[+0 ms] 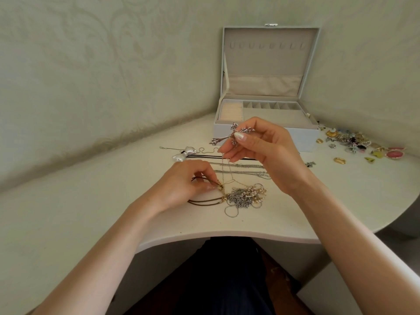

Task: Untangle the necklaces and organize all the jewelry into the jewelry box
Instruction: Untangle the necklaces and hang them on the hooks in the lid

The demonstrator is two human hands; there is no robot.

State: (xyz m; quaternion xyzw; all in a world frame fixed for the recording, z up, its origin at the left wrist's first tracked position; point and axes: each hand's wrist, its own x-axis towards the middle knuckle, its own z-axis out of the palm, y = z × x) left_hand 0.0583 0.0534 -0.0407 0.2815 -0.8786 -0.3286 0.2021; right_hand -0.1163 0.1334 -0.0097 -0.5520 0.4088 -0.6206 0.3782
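Observation:
My right hand (259,146) pinches a silver cross pendant (223,136) lifted above the table, its thin chain (227,169) hanging down to the tangle. My left hand (188,183) pinches a small gold clasp (220,187) on a brown cord necklace (200,202) at the tangle's left edge. The tangle (245,196) of silver chains and pearl beads lies on the white table (91,201). Behind it several straightened necklaces (241,167) lie in rows, one with a silver bow pendant (185,153). The open grey jewelry box (263,137) stands at the back.
A heap of earrings, brooches and rings (356,144) lies to the right of the box, with a gold ring (339,160) and a small charm (310,164) nearer me. Patterned walls close the table's left and back. The curved front edge is near my lap.

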